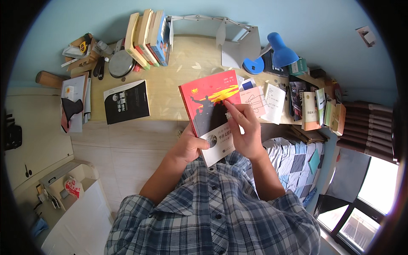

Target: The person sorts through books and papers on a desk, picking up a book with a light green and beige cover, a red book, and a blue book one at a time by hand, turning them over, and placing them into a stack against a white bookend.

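Observation:
My left hand (188, 146) grips a paperback (208, 122) by its lower left edge, thumb on the front cover. The cover is red and yellow above, with black silhouettes of figures, and white below with printed writing. It is tilted up in front of my shirt, over the desk's front edge. My right hand (248, 130) pinches a crumpled white piece, perhaps tissue (228, 115), with the fingertips against the cover's right side. Left of the paperback, a black and white book (127, 102) lies flat on the wooden desk (178, 75).
Upright books (148, 40) and a round metal tin (121, 63) stand at the back left. A white expandable bookend (240, 47) and a blue desk lamp (282, 52) are behind. Papers (274, 102) and more books (310, 110) lie right. A chequered bed cover (291, 159) shows below.

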Tool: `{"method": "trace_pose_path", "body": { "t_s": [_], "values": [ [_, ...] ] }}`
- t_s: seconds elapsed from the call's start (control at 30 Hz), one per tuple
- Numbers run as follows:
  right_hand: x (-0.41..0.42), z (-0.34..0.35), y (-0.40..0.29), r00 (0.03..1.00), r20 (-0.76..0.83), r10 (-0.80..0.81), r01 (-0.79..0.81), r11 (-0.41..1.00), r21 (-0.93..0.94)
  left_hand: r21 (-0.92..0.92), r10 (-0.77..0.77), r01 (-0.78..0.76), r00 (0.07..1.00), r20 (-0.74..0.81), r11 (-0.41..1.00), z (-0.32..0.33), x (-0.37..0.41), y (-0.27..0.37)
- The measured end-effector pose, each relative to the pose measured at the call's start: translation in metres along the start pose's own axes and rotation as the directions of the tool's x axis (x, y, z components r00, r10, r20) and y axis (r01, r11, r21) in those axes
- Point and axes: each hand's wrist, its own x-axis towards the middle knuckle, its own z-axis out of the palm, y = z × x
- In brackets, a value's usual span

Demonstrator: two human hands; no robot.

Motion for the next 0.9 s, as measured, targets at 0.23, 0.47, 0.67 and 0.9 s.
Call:
{"method": "trace_pose_path", "body": {
  "t_s": [0.23,0.47,0.67,0.9],
  "values": [
    [0.046,0.017,0.029,0.936,-0.274,-0.220,0.158,0.960,-0.232,-0.032,0.030,-0.031,0.999,-0.027,0.999,-0.016,0.014,0.021],
    [0.059,0.036,0.037,0.957,0.004,-0.291,0.291,0.957,-0.024,-0.023,0.082,-0.084,0.992,-0.095,0.996,-0.029,0.053,0.063],
    [0.113,0.049,0.058,0.979,-0.161,-0.129,0.133,0.991,0.017,-0.014,-0.027,0.026,0.998,-0.054,1.000,-0.036,0.067,0.083],
    [0.132,0.043,0.053,0.974,-0.215,-0.069,0.024,0.978,-0.208,0.000,-0.120,0.120,0.992,-0.044,0.993,-0.047,0.064,0.110]
  ]
}}
